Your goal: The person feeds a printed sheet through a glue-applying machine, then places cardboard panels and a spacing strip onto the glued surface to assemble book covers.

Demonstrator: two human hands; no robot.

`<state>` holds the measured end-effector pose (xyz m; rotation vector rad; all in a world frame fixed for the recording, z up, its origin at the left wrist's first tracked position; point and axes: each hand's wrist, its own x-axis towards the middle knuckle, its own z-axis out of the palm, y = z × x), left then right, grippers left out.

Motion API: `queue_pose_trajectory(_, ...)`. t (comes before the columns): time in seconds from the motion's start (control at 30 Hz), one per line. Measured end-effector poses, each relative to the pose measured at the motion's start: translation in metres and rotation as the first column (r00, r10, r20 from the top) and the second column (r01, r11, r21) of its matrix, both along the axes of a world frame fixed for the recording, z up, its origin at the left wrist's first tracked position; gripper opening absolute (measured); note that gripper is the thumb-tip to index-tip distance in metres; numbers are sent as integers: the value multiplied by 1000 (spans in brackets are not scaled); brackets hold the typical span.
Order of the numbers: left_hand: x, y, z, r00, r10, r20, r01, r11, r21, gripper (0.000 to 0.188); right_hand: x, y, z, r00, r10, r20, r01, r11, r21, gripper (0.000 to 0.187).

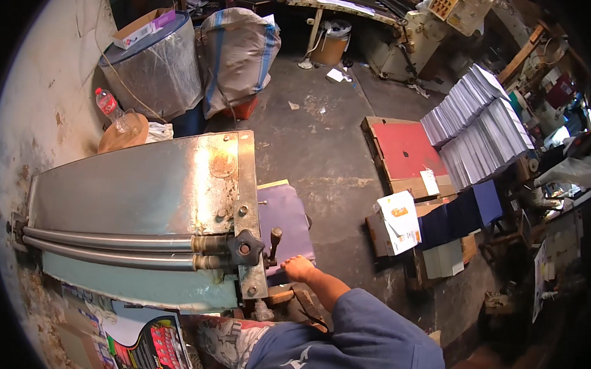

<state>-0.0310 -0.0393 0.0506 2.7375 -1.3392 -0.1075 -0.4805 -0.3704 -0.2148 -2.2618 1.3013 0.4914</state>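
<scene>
1. The right hand (298, 268) is just right of the crank (275, 241); its fingers look curled, but I cannot tell whether they grip anything.
2. I cannot tell the left hand's fingers.
3. The roller machine (127, 184) stands near left.
4. Paper stacks (489, 137) stand far right.

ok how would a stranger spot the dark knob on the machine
At the left, a big metal-topped machine stands by the wall. Follow its two shiny parallel rollers to their right-hand end, where a dark knob sits. Its lobed, star-like outline sets it apart from the slim upright handle just right of it.
</scene>
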Motion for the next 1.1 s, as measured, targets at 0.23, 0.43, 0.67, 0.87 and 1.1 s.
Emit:
queue_pose_trajectory(0.23, 6, 12, 5, 984, -67, -164, 48, 992, -116, 42, -51, -136, 103, 837, -425, 344, 546, 613, -571, 9)
queue_pose_trajectory(0.43, 4, 15, 13, 981, -149, -126, 132, 983, -130, 37, -41, -257, 373, 946, 13, 324, 313, 225, -923, 8)
queue_pose_trajectory(0.67, 10, 23, 2, 962, -106, -251, 63, 983, -174, 38, 165, -246, 558, 965, 262, -10, -59, 183, -981, 14)
queue_pose_trajectory(0.87, 15, 19, -11, 977, -52, -209, -38, 913, -407, 31, 327, -221, 522, 859, 486, -160, -338, 304, -891, 22)
queue_pose_trajectory(1.1, -15, 54, -7, 983, 70, -171, -142, 874, -465, 33, 404, -182, 445, 825, 564, 40, -379, 604, -702, 29)
